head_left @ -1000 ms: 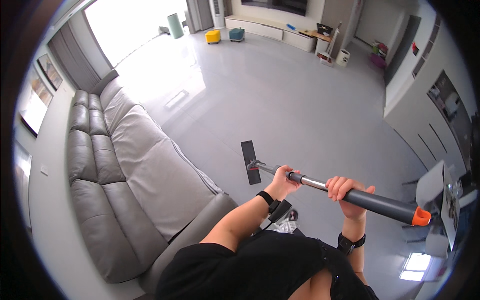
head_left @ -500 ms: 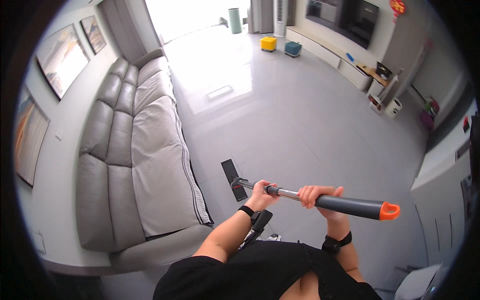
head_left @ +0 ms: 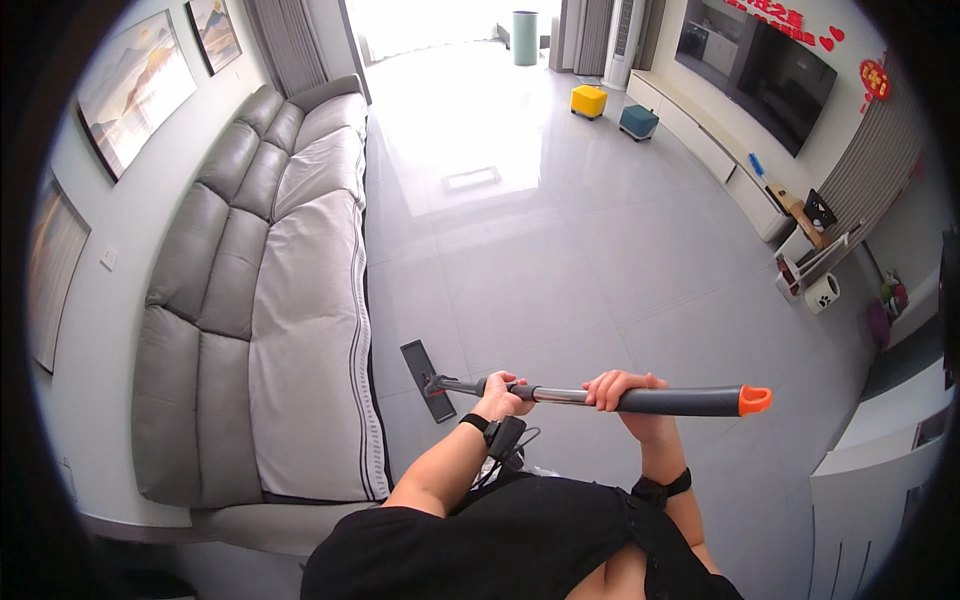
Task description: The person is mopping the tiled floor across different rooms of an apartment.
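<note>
A flat mop (head_left: 560, 396) is in both my hands, its pole running nearly level across my front. My left hand (head_left: 503, 396) wraps the pole nearer the mop head. Farther up, my right hand (head_left: 622, 390) closes round the pole where the bare metal meets the thick dark grip (head_left: 685, 402), which ends in an orange hanging loop (head_left: 755, 400). The dark rectangular mop head (head_left: 428, 382) rests on the grey tiled floor, close to the front edge of the sofa. What lies under the mop head is hidden.
A long grey sofa (head_left: 225, 255) with a pale cover lines the left wall. Yellow (head_left: 588, 101) and teal (head_left: 639, 122) stools stand far off, near a low TV cabinet (head_left: 700, 140). A green bin (head_left: 524, 40) is by the bright window. A paw-print bucket (head_left: 822, 293) sits at right.
The mop head has shifted left and slightly nearer, toward the sofa. Both hands moved left with the pole, still gripping it. The view has also turned a little.
</note>
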{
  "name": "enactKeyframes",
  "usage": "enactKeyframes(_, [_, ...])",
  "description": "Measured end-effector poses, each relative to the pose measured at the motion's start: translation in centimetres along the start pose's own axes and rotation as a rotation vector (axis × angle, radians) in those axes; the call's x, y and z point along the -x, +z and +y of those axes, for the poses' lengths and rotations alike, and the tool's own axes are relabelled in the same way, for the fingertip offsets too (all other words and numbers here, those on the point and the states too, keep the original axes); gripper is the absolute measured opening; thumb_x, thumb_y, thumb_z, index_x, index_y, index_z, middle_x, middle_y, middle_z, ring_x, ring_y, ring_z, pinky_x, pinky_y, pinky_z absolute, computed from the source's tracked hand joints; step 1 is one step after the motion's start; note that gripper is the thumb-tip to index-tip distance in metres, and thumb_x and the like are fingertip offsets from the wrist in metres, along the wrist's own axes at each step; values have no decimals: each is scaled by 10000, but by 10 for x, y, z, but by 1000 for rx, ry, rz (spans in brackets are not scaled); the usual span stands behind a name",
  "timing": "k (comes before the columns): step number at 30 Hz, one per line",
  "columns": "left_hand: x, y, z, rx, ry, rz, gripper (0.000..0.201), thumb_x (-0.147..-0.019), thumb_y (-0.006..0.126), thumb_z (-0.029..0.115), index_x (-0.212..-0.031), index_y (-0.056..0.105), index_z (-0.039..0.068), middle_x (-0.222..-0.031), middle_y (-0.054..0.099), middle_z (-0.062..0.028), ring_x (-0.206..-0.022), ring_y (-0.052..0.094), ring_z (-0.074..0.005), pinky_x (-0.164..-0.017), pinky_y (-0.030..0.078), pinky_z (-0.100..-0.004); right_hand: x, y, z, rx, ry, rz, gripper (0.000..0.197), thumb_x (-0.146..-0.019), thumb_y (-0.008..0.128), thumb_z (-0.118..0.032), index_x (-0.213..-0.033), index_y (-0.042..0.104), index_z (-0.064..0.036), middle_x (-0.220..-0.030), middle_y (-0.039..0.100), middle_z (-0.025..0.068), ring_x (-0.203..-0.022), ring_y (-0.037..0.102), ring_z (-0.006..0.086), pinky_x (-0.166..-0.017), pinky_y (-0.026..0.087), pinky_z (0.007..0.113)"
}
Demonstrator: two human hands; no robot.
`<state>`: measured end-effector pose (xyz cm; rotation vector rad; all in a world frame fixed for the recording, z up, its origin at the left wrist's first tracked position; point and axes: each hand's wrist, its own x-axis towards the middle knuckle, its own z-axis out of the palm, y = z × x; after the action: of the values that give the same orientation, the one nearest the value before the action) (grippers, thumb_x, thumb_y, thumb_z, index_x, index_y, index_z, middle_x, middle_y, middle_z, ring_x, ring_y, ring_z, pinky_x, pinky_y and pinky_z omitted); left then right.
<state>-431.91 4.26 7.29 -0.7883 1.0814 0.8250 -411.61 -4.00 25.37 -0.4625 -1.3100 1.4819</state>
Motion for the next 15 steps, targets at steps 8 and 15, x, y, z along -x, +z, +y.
enactKeyframes(8, [-72,129,30,-91,-71,-121,84,-788,482,52,-841,425,86,-821,502,-58,-714,513,-201,-766,453,-468,-88,-107,6,-102,-135,-92,601,-979,243,-416,-695,605,-30,-692,591,121,-737,545,244,-900,425,436])
enactKeyframes(15, [-111,261,80,-138,-6,-93,106,-885,474,83,-785,440,74,-749,475,-42,-679,475,-202,-769,436,-426,-204,-217,-4,-38,-16,-277,733,-968,178,-566,-664,559,-19,-667,530,88,-696,470,241,-857,408,398])
